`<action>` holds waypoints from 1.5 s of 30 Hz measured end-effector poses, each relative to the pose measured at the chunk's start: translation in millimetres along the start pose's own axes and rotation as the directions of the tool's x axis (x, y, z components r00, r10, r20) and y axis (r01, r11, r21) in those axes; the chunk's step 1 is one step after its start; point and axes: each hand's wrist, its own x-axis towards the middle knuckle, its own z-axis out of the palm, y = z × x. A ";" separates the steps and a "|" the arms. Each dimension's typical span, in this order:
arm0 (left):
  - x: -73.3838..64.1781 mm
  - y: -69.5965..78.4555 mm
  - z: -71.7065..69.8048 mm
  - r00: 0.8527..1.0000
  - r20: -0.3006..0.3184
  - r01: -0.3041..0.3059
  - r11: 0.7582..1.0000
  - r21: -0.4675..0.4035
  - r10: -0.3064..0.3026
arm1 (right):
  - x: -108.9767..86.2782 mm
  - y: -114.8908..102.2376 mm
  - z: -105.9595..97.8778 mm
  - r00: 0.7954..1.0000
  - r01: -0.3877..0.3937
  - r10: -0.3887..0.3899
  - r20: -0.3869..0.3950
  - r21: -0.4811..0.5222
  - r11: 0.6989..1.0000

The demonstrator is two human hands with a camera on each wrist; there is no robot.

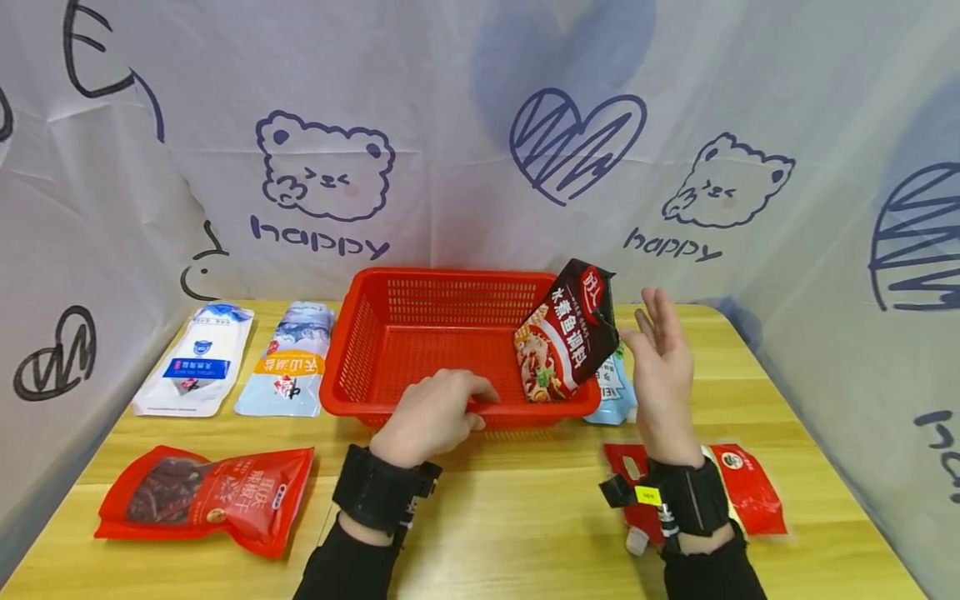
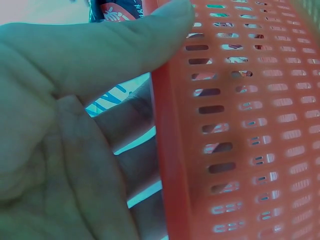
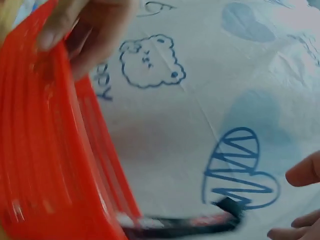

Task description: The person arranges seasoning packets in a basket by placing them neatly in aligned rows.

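1. The table [image 1: 517,525] is yellow wood, and white cloth [image 1: 450,100] with drawn bears, hearts and "happy" hangs behind it.
2. A red basket [image 1: 442,354] full of little holes sits near the back. The left hand [image 1: 435,412] grips its front rim, thumb on one side, fingers on the other.
3. The black and red packet [image 1: 562,342] leans inside the basket's right end, its top poking over the rim.
4. The right hand [image 1: 663,387] is just beside it — fingers loose, holding nothing.
5. A light blue packet [image 1: 618,400] is partly hidden there.
6. The right wrist band [image 1: 693,500] covers some red packaging [image 1: 753,496] — one thing or two, I can't tell.
7. In the right wrist view, the black and red packet looks blurry.
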 end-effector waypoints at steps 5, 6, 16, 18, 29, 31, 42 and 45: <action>1.3 0.0 0.5 1.000 0.002 0.004 1.000 -0.010 -0.004 | -0.2 -7.7 -36.5 0.980 0.175 -0.135 0.149 -0.308 0.935; 1.5 -0.1 0.8 1.000 0.003 0.006 1.000 -0.015 -0.006 | 0.7 -7.6 -45.6 0.964 0.234 -0.163 0.210 -0.377 0.896; -0.1 -0.6 -2.7 1.000 0.007 0.011 1.000 -0.001 -0.011 | 10.1 4.5 -118.9 0.743 0.501 0.140 0.654 -0.683 0.531; -0.9 -1.3 -4.2 1.000 0.005 0.019 1.000 0.008 -0.019 | 12.5 12.8 -125.7 0.711 0.499 0.219 0.668 -0.699 0.512; 0.6 -0.4 -1.3 1.000 0.002 0.019 1.000 -0.007 -0.019 | 21.2 60.2 -144.6 0.596 0.334 0.530 0.604 -0.786 0.520; 0.7 -0.2 -0.2 1.000 0.007 0.019 1.000 -0.015 -0.019 | 20.9 66.8 -145.9 0.581 0.356 0.534 0.615 -0.782 0.512; 0.6 0.1 -0.8 1.000 0.000 0.013 1.000 -0.017 -0.013 | 24.4 72.8 -144.6 0.608 0.387 0.492 0.623 -0.774 0.501; 0.2 -0.8 -0.8 1.000 0.003 0.014 1.000 -0.016 -0.014 | 23.5 71.6 -147.1 0.615 0.387 0.450 0.647 -0.745 0.543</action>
